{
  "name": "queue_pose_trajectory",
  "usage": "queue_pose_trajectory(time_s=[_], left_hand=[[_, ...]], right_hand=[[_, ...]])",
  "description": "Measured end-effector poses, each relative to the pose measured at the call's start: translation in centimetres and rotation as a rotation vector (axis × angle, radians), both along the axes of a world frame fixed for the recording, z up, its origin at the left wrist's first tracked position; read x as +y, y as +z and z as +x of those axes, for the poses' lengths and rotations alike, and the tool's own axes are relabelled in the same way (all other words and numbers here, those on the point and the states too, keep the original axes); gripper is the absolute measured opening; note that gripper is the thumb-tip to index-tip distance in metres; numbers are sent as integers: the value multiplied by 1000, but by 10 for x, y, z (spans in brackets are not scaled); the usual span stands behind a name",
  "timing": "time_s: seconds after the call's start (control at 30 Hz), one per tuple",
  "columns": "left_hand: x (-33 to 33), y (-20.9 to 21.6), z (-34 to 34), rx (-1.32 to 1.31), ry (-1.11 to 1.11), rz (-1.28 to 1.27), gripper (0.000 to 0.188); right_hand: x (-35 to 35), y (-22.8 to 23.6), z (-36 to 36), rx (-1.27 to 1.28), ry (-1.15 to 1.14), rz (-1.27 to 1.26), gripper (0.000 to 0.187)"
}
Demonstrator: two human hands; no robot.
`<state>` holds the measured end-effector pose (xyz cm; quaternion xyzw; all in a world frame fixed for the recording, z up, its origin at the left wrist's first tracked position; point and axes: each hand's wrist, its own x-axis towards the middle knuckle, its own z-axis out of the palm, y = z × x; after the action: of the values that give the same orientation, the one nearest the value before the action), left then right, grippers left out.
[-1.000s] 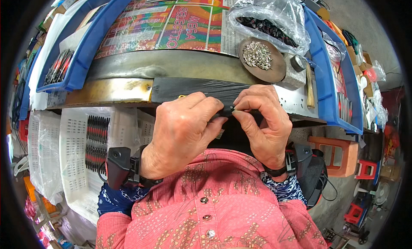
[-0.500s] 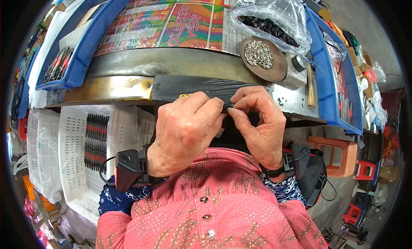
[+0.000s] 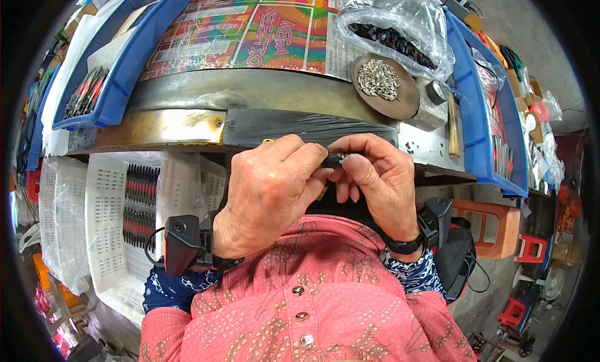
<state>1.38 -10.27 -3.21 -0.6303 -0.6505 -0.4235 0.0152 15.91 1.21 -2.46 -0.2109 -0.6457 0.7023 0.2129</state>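
Observation:
Between my two hands, just in front of the bench edge, is a small black part [image 3: 333, 160], mostly covered by fingers; its exact kind does not show. My left hand [image 3: 269, 184] is closed, thumb and forefinger pinching the part from the left. On the other side my right hand [image 3: 382, 184] curls in, its thumb and forefinger closed at the part's right end. Both hands hang close to the black-covered strip [image 3: 275, 126] of the bench edge. Past the right hand, a brown shallow bowl [image 3: 405, 98] holds many small silvery metal pieces [image 3: 377, 80].
A clear plastic bag [image 3: 431, 12] of black parts lies behind the bowl, and a brush [image 3: 453, 134] beside it. Blue bins [image 3: 115, 115] flank the bench. At lower left stands a white crate [image 3: 106, 218] with rows of black-and-red items [image 3: 140, 203]. An orange stool [image 3: 500, 228] is at right.
My right hand has turned: its forefinger now reaches over the top and its other fingers curl beneath. More of the black part shows between the fingertips. My left hand has barely moved.

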Motion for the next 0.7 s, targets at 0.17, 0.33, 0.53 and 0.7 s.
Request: queue_pose_trajectory(time_s=[0.17, 0.33, 0.53, 0.7], left_hand=[[2, -5, 3, 37, 12, 44, 16], [5, -7, 6, 72, 41, 107, 16], [4, -2, 1, -130, -23, 77, 22], [3, -1, -7, -125, -95, 30, 23]], right_hand=[[1, -1, -2, -14, -29, -114, 12], [-10, -10, -7, 61, -174, -18, 9], [-8, -22, -6, 241, -135, -54, 15], [-2, -30, -4, 252, -56, -151, 18]])
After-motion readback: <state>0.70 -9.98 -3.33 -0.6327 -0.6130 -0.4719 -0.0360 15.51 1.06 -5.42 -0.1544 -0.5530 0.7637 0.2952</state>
